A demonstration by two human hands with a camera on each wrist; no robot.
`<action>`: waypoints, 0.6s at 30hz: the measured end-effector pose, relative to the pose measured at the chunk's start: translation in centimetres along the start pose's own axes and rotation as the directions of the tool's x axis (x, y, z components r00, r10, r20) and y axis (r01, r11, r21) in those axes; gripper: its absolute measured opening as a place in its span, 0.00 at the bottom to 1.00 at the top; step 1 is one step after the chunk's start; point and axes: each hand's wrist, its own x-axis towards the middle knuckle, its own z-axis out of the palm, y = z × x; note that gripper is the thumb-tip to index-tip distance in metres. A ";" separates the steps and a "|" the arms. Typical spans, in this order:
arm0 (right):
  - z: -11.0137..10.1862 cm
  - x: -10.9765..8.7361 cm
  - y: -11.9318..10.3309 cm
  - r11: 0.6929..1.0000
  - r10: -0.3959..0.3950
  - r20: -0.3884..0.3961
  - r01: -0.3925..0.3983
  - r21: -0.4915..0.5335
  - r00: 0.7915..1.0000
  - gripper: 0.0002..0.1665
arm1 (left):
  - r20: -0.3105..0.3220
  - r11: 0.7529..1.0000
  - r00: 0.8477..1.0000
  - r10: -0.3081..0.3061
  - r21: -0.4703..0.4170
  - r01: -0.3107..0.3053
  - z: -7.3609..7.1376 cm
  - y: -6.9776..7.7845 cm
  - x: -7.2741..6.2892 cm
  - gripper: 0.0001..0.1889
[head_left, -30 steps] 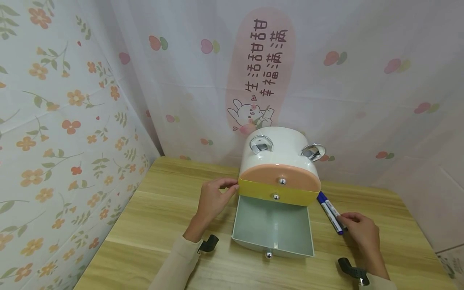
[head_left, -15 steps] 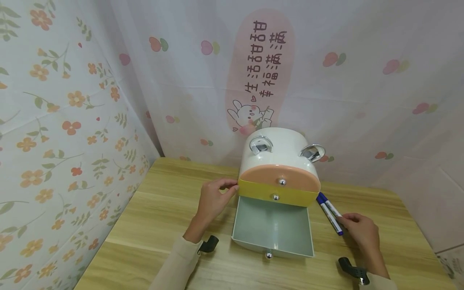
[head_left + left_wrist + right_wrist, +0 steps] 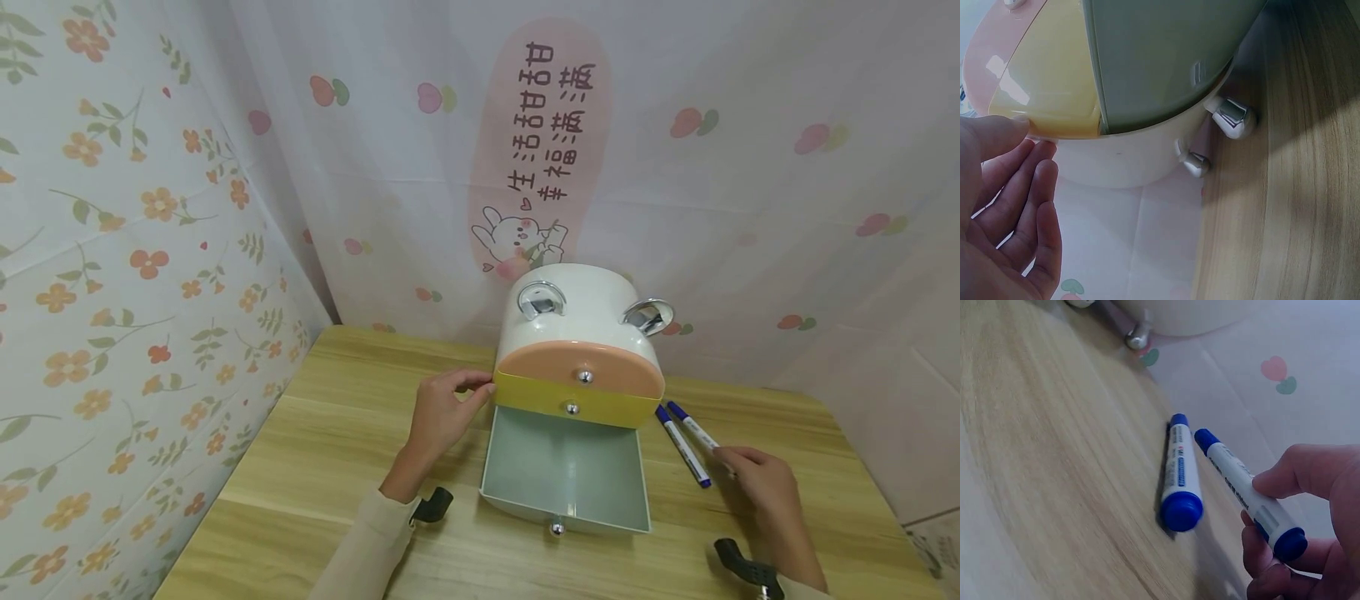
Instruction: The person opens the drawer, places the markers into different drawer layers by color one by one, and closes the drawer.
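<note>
A small desktop drawer box [image 3: 581, 292] has a white rounded shell, an orange top drawer [image 3: 577, 362] and a yellow middle drawer [image 3: 540, 400]. Its grey-green bottom drawer [image 3: 566, 467] is pulled out, with nothing in it. My left hand [image 3: 446, 408] pinches the box's left edge beside the yellow drawer, thumb on the front and fingertips against the shell. To the right of the box, my right hand [image 3: 761, 483] holds one blue-capped white marker [image 3: 1235, 478] between thumb and fingers. A second marker of the same kind [image 3: 1184, 472] lies on the table.
The wooden table [image 3: 337, 467] stands against a printed curtain [image 3: 390, 233] at the back and a floral curtain [image 3: 150, 350] on the left. Metal knobs front the drawers. Two curved silver fittings [image 3: 542, 300] stick out of the white shell.
My right hand has moved slightly right with its marker, widening the gap from the marker on the table. My left hand and the drawer box have stayed put.
</note>
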 end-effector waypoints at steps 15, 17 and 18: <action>-2.5 -1.5 0.5 0.997 -0.034 0.114 0.041 -0.060 0.993 0.39 | 0.009 1.000 1.000 -0.012 0.001 0.012 0.0 0.0 -0.1 0.07; -2.9 -1.7 0.3 0.996 -0.042 0.139 0.052 -0.073 0.989 0.39 | 0.008 1.000 1.000 -0.010 -0.004 0.010 0.0 0.0 0.0 0.07; -3.0 -1.9 0.2 0.995 -0.047 0.146 0.059 -0.083 0.988 0.39 | 0.007 1.000 1.000 -0.009 -0.005 0.009 0.0 0.0 0.0 0.07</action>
